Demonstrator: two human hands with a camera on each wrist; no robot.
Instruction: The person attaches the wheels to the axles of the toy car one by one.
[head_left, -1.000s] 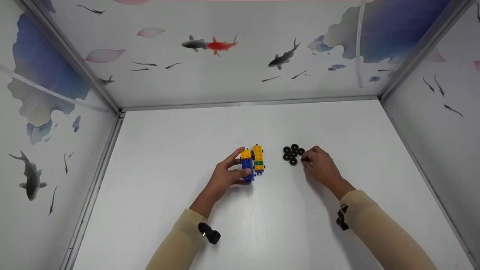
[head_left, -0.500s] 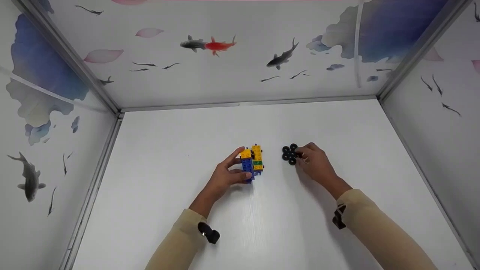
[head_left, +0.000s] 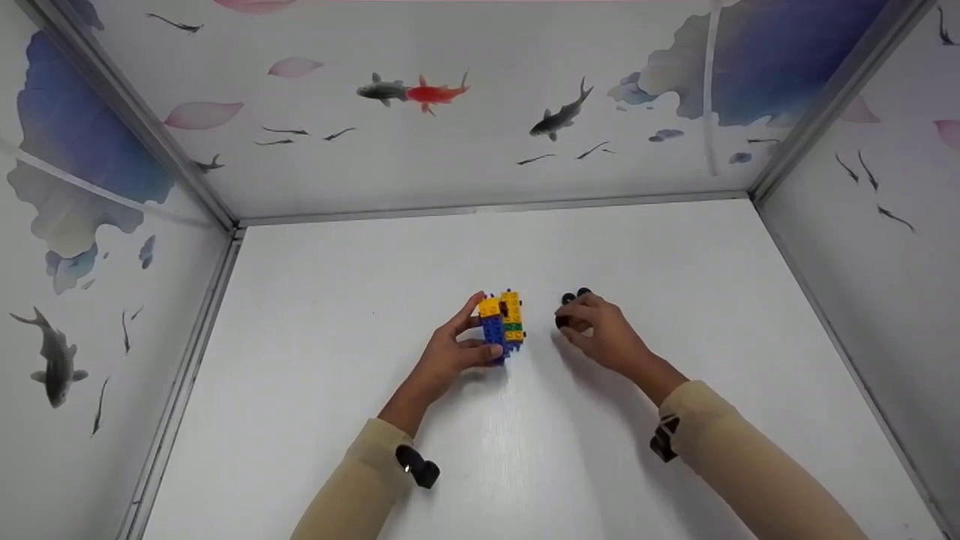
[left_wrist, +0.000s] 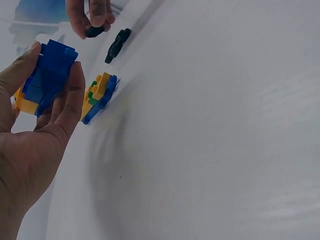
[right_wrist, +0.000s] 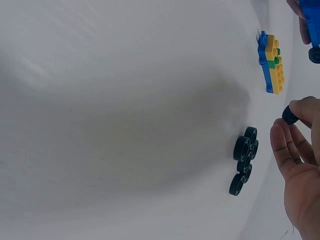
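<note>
My left hand (head_left: 448,351) grips a blue and yellow toy-brick car (head_left: 493,330) by its sides. In the left wrist view this car (left_wrist: 55,70) is held up over the table, its blue face toward the camera. A black wheel (right_wrist: 315,55) shows on it in the right wrist view. My right hand (head_left: 611,337) pinches another small black wheel (right_wrist: 289,115) between thumb and fingers. Between the hands a second brick car (right_wrist: 271,62), yellow and green on a blue base, stands on the table. Several loose black wheels (right_wrist: 242,150) lie beneath the right hand, partly hidden in the head view.
The white tabletop (head_left: 375,285) is bounded by a back wall (head_left: 480,165) and side walls printed with fish and leaves. Metal edging (head_left: 360,217) runs where walls and table meet. Black cameras sit on both sleeves.
My right hand has moved left across the wheel pile with a wheel in its fingers, covering most of the pile in the head view. My left hand has barely moved.
</note>
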